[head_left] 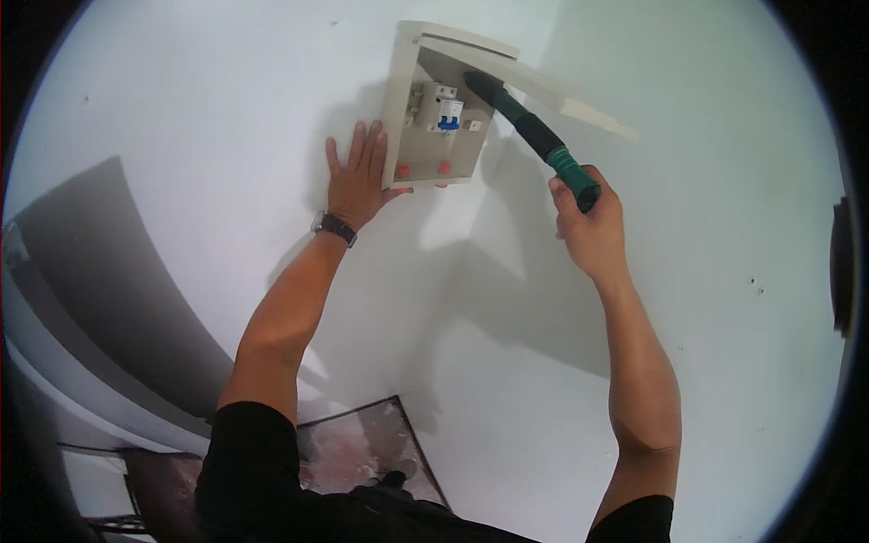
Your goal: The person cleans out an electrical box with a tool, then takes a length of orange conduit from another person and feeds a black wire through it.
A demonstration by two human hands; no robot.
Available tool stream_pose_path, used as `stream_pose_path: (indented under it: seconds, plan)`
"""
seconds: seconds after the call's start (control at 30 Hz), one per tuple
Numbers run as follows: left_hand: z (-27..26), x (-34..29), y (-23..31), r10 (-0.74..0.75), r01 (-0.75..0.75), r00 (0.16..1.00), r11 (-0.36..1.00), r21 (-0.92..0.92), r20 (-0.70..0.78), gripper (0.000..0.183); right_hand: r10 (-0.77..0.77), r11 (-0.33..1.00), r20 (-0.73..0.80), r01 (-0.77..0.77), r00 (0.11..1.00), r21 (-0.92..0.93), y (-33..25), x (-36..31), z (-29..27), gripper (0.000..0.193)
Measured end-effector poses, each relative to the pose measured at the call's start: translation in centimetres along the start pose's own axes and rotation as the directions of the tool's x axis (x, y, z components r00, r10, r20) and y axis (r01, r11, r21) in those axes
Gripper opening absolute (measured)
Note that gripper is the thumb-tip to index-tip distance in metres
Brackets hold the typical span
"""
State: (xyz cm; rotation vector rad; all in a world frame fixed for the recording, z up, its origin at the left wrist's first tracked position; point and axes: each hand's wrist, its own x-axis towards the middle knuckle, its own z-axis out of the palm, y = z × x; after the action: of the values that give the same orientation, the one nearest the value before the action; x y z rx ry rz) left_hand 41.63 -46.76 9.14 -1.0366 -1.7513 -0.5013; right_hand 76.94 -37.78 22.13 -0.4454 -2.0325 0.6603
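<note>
A small beige electrical box [400, 109] hangs on the white wall with its lid [543, 83] swung open to the right. Inside sits a white circuit breaker with a blue switch [445, 110]. My left hand [358, 176] lies flat on the wall against the box's left side, fingers spread, thumb under its lower edge. A black watch is on that wrist. My right hand [590, 226] grips a green and black screwdriver [534, 136]. Its tip reaches into the box's upper right, next to the breaker.
The white wall [634, 362] fills most of the view. Two red round plugs [423, 169] show at the box's bottom. A reddish floor patch with a dark frame [362, 443] lies below, and a grey curved band [100, 271] runs at the left.
</note>
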Motion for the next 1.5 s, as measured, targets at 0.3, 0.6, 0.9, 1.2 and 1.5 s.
stream_pose_path:
  seconds: [0.3, 0.6, 0.9, 1.2, 1.5]
  plan:
    - [0.1, 1.6, 0.6, 0.012, -0.016, 0.999, 0.995, 0.102, 0.039, 0.089, -0.021, 0.997, -0.041, 0.024, 0.999, 0.078, 2.7, -1.7, -0.4, 0.028]
    - [3.0, -0.4, -0.4, 0.068, -0.048, 0.996, 0.953, 0.298, -0.057, 0.07, 0.06, 0.931, 0.047, -0.073, 0.997, 0.357, 7.2, -13.7, 2.3, 0.028]
    - [3.7, 0.3, -0.4, 0.06, -0.04, 0.995, 0.969, 0.243, -0.075, 0.066, 0.023, 0.918, 0.059, -0.044, 0.998, 0.395, 9.4, -11.8, 0.1, 0.026]
    - [4.0, -0.6, -1.5, 0.006, 0.01, 0.996, 0.982, 0.191, -0.085, 0.06, 0.036, 0.932, 0.047, -0.05, 0.998, 0.359, 7.3, -8.7, 1.5, 0.025]
    - [3.5, 0.0, -1.0, -0.069, 0.066, 0.997, 0.989, 0.131, 0.022, 0.078, 0.079, 0.982, 0.016, -0.081, 0.997, 0.171, 3.5, -2.9, 0.5, 0.021]
